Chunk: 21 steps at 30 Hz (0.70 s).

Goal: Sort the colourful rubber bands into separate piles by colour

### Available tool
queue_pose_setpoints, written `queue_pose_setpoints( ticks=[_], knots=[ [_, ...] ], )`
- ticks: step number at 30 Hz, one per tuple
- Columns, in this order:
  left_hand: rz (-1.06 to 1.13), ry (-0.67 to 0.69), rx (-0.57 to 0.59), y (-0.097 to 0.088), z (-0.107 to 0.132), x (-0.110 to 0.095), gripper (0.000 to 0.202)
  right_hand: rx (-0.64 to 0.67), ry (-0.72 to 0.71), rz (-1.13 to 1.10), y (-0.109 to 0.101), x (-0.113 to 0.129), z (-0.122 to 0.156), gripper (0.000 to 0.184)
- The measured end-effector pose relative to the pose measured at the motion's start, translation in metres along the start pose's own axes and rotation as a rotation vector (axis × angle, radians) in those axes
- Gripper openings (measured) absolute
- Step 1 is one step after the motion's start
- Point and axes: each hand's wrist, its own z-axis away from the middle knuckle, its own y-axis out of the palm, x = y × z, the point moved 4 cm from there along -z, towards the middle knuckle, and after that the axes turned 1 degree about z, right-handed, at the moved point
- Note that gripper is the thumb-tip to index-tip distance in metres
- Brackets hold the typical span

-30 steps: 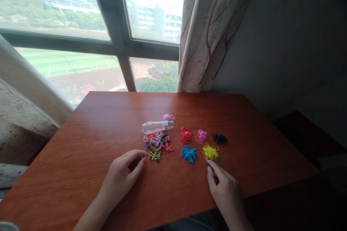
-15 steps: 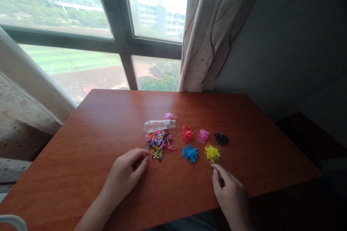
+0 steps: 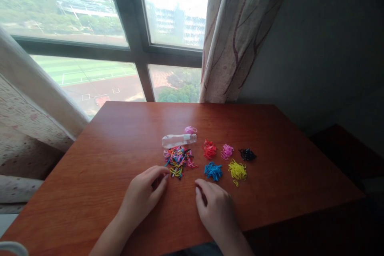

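A mixed pile of small coloured rubber bands (image 3: 177, 159) lies on the wooden table (image 3: 105, 160). To its right sit sorted heaps: red (image 3: 209, 150), pink (image 3: 227, 151), black (image 3: 247, 154), blue (image 3: 213, 171) and yellow (image 3: 237, 170). My left hand (image 3: 144, 196) rests on the table just below the mixed pile, fingers curled, thumb and forefinger close together. My right hand (image 3: 214, 210) lies below the blue heap with its fingers curled under; whether it holds anything is hidden.
A clear plastic bottle (image 3: 178, 140) lies on its side behind the mixed pile, a pink cap (image 3: 190, 129) beside it. A window and a patterned curtain (image 3: 237, 32) stand behind the table. The table's right edge drops to a dark lower surface (image 3: 345, 152).
My right hand has moved left, from beside the yellow heap to below the blue heap. My left hand has stayed in place.
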Motion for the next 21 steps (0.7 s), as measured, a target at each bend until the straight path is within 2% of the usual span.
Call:
queue_pose_setpoints(
  ticks=[5,13,21],
  knots=[
    [-0.032,0.009,0.015,0.003,0.000,-0.001,0.017,0.055,0.098,0.088,0.016,0.015,-0.024,0.021],
    [-0.049,0.012,0.023,0.004,0.002,0.000,0.017,0.161,0.295,0.274,0.017,0.022,-0.032,0.036],
    [-0.053,0.002,0.040,0.004,0.001,0.000,0.017,0.257,0.366,0.348,0.011,0.022,-0.040,0.018]
  ],
)
